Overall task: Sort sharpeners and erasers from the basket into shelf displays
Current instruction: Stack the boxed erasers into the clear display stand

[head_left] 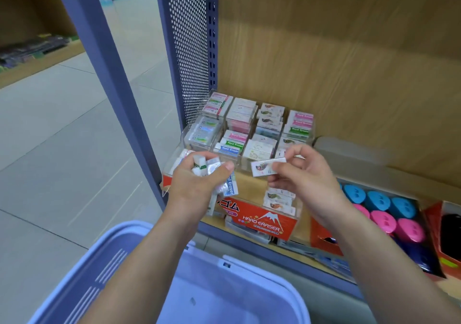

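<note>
Clear eraser display (262, 220) on the shelf: most compartments were stocked, so sorting was judged well under way but unfinished. Left hand (197, 186) gripped a mixed clutch of erasers (200, 167) awaiting placement; right hand (304, 174) pinched one carp-print eraser (264, 167) above the front compartment of matching stock (278, 199). Basket (99, 271) stood below, contents not discernible; apparent sharpeners (384, 217), blue and pink, sat boxed at right.

My left hand (197, 186): grips a bunch of small wrapped erasers (203, 167).
My right hand (306, 176): pinches one fish-print eraser (264, 167), held flat, just right of the bunch.
Display (264, 220): clear, tiered, its compartments filled with erasers, behind both hands.
Basket (109, 266): lavender plastic, below my forearms.
Sharpeners (384, 219): round, blue and pink, boxed, right of the display.
</note>
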`<state>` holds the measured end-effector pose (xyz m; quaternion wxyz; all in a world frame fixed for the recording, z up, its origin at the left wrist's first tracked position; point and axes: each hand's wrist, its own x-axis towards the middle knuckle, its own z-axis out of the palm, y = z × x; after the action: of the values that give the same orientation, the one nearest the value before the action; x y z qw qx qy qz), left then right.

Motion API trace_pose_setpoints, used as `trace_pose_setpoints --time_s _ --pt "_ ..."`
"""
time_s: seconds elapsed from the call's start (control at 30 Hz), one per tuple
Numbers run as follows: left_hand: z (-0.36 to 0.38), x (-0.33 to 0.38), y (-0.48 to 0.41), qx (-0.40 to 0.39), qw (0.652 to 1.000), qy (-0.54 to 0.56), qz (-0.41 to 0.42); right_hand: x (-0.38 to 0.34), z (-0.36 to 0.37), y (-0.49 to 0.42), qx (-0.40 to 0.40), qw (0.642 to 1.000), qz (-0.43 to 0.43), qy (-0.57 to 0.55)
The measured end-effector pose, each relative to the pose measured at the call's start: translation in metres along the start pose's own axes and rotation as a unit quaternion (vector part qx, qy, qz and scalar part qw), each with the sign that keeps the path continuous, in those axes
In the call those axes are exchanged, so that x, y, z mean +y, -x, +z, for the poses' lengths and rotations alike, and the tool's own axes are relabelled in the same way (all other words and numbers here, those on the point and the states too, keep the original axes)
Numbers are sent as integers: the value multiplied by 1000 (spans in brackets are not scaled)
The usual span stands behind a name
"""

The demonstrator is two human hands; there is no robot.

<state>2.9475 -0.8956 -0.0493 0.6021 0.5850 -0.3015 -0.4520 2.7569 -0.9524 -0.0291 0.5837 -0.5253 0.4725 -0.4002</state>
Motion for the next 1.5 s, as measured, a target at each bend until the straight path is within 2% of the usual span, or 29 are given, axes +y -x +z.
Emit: trace_pose_setpoints --time_s 0.1,0.2,0.4,0.57,0.63,0.67,0.7,0.77,0.8,0.83,0.87,1.07,1.27,1.37,1.5 --pt "6 -4 4 1 1000 -11 -10 -3 -29 5 27 993 -25 109" --pt "9 -6 7 -2 1000 -15 -10 5 -44 6 36 960 -39 273" --pt "8 -11 11 -8 1000 -22 -16 30 -37 -2 17 893 -60 446" --pt "7 -13 13 -25 999 -19 -25 37 -34 -6 -31 802 -68 593" --pt "8 -15 13 -35 999 -20 -26 34 -34 -4 -39 780 -84 618" --pt "10 -17 13 -41 999 -20 -26 32 -33 -1 -24 787 -102 607" --pt "12 -18 13 -47 998 -18 -25 30 -31 3 -1 813 -119 570" --pt "19 -21 15 -59 998 -9 -23 25 -21 14 16 904 -121 410" --pt "23 -21 17 -61 998 -3 -23 23 -15 20 -14 946 -92 311" --pt "27 -22 18 -61 998 3 -22 22 -10 24 -50 969 -60 233" --pt "30 -22 20 -62 998 7 -20 22 -6 27 -72 978 -38 193" --pt "34 -24 22 -74 997 -11 -2 28 -7 30 -100 992 41 70" --pt "26 -24 18 -44 999 -23 -1 24 2 28 -51 997 53 -2" --pt "12 -22 10 -22 1000 -12 -8 13 13 16 -42 998 29 32" --pt "-8 -21 -1 0 1000 6 -13 3 34 -38 -8 982 -64 178"
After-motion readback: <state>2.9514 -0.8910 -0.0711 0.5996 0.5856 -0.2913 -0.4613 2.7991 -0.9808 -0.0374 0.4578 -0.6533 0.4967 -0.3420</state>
